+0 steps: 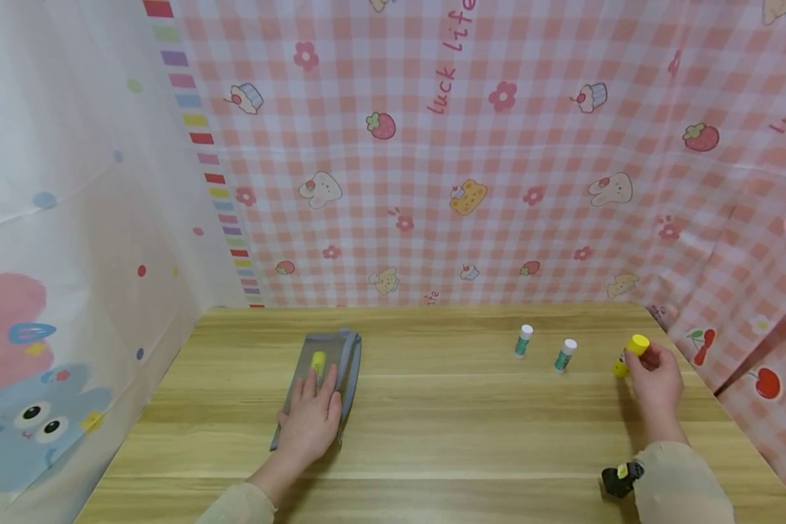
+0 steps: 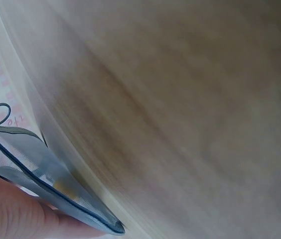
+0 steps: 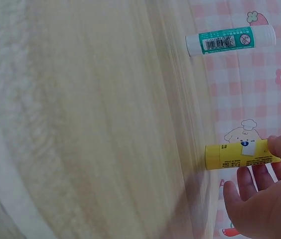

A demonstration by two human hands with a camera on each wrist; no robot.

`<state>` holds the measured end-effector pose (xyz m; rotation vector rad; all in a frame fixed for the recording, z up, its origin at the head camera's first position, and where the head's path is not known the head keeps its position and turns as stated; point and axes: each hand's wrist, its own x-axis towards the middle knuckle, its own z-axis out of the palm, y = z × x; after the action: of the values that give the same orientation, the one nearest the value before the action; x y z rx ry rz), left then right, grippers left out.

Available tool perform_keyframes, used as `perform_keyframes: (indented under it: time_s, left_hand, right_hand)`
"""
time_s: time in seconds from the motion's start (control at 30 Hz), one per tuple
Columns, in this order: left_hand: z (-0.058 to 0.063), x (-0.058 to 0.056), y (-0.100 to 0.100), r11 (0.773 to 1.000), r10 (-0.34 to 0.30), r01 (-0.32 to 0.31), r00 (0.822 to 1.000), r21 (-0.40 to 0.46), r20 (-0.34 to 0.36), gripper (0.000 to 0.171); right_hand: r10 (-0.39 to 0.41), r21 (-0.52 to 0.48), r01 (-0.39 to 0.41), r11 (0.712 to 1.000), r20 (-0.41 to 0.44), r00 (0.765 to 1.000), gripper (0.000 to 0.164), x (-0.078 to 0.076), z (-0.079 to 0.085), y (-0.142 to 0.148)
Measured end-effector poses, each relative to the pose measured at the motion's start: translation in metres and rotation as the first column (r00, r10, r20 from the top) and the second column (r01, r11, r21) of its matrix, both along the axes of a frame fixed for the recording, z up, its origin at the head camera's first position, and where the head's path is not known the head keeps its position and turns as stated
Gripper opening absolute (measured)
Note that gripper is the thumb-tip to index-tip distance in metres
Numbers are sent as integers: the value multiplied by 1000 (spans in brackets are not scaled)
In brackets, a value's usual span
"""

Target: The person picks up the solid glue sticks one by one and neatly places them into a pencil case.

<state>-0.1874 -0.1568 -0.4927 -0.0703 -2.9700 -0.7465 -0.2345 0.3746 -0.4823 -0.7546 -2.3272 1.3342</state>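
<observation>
My left hand (image 1: 309, 423) lies on a grey mesh zip pouch (image 1: 350, 367) at the left of the table, its fingers stretched over the mesh. Through the mesh shows a yellow stick-shaped item (image 1: 318, 359). In the left wrist view the pouch (image 2: 31, 172) bulges beside the thumb, with a loop at one end. At the far right, my right hand (image 1: 658, 382) pinches a yellow glue stick (image 1: 637, 345) near its top between thumb and fingers. The right wrist view shows this glue stick (image 3: 237, 155) upright, with its base right at the tabletop.
Two white-and-green glue sticks, a left one (image 1: 523, 341) and a right one (image 1: 565, 356), stand upright left of my right hand. A small black object (image 1: 618, 482) is by the right sleeve. Behind the wooden table (image 1: 432, 437) hangs a pink checked cloth (image 1: 432, 233).
</observation>
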Motion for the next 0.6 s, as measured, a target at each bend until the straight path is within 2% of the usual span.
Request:
perform_keyframes:
  time_s: [0.4, 0.6]
  left_hand:
    - [0, 2, 1, 1000, -6, 6, 1000, 11, 0, 52]
    - [1, 3, 0, 1000, -10, 10, 1000, 4, -11, 51]
  right_hand:
    - [19, -14, -19, 1000, 6, 1000, 54, 4, -2, -1]
    - [24, -72, -27, 997, -41, 999, 52, 10, -4, -1]
